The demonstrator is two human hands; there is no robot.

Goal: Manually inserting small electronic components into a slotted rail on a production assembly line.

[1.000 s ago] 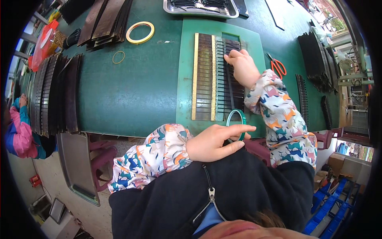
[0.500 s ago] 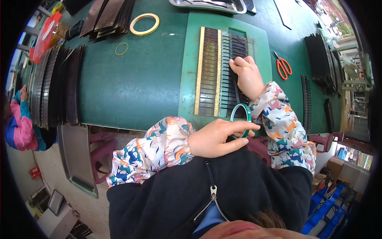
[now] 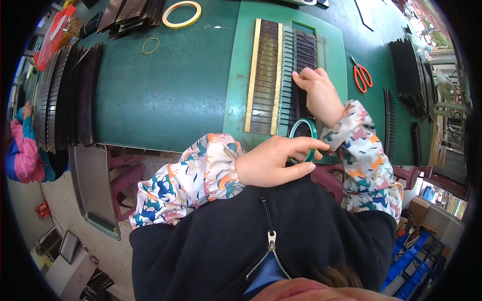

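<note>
A flat panel of dark strips (image 3: 264, 80), edged in yellow with a row of short dark tabs (image 3: 287, 85) on its right side, lies on a green board (image 3: 236, 95). My right hand (image 3: 321, 95) is closed over the tabs, thumb and index finger pressed together at their edge; whatever they pinch is too small to make out. Close to the board's near edge, my left hand (image 3: 273, 159) grips a roll of green tape (image 3: 314, 131) standing on its rim, fingers reaching across its near side. Part of the panel's right side is hidden under my right hand.
Orange-handled scissors (image 3: 361, 78) lie right of the board. A yellow tape roll (image 3: 181, 15) and a rubber band (image 3: 150, 45) are at the far left. Stacks of dark strips (image 3: 63, 100) and dark pieces (image 3: 409, 75) flank the table. Another person's sleeve (image 3: 27, 150) shows at far left.
The whole view has shifted, so the table sits higher in the picture. Relative to the panel, my right hand has slid a little nearer to me along the tabs. My left hand keeps the tape roll.
</note>
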